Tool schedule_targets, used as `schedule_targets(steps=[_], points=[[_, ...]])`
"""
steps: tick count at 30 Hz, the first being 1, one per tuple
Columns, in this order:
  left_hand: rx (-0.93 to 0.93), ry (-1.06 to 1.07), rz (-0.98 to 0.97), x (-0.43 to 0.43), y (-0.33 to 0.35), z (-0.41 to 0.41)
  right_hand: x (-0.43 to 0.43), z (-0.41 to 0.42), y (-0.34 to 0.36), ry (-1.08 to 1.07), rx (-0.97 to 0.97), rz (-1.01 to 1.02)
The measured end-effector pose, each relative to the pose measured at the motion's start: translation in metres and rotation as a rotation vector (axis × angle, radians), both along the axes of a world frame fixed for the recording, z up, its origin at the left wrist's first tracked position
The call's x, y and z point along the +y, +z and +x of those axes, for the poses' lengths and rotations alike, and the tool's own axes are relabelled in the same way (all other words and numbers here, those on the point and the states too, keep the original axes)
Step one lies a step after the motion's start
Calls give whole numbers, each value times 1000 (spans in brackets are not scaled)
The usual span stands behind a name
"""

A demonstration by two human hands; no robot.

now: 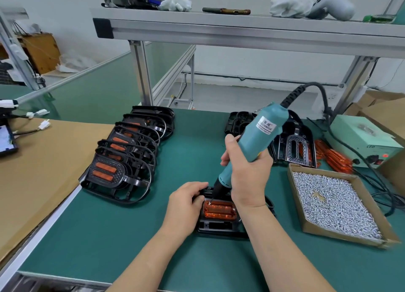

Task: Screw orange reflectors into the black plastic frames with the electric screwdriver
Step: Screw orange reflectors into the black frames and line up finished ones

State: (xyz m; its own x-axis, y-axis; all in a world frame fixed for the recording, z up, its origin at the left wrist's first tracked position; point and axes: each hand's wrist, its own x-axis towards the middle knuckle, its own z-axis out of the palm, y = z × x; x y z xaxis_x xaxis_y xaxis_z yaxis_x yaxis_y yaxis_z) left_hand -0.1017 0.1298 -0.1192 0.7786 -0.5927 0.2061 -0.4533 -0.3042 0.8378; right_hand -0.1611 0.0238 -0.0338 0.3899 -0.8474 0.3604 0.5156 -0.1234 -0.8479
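On a green-matted workbench under an aluminium-framed shelf in a white-walled workshop, a right hand grips a teal plastic electric screwdriver. Its bit meets a ribbed orange reflector seated in a glossy black plastic frame, which the left hand clasps. A shallow cardboard tray of silver screws sits right.

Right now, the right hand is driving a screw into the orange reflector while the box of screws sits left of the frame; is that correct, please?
Not quite: the box of screws sits right of the black frame, not left, as the head view shows. The right hand does hold the screwdriver on the orange reflector.
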Motion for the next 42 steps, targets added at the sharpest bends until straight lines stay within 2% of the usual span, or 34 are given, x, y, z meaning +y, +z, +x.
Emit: schedule_targets(steps=[19, 32, 42], points=[[-50, -44, 42, 3, 2, -1, 7, 3, -4, 40, 25, -6], [-160, -54, 104, -1, 1, -4, 7, 7, -8, 40, 42, -7], [-181, -14, 126, -2, 0, -6, 2, 3, -12, 18, 48, 62]])
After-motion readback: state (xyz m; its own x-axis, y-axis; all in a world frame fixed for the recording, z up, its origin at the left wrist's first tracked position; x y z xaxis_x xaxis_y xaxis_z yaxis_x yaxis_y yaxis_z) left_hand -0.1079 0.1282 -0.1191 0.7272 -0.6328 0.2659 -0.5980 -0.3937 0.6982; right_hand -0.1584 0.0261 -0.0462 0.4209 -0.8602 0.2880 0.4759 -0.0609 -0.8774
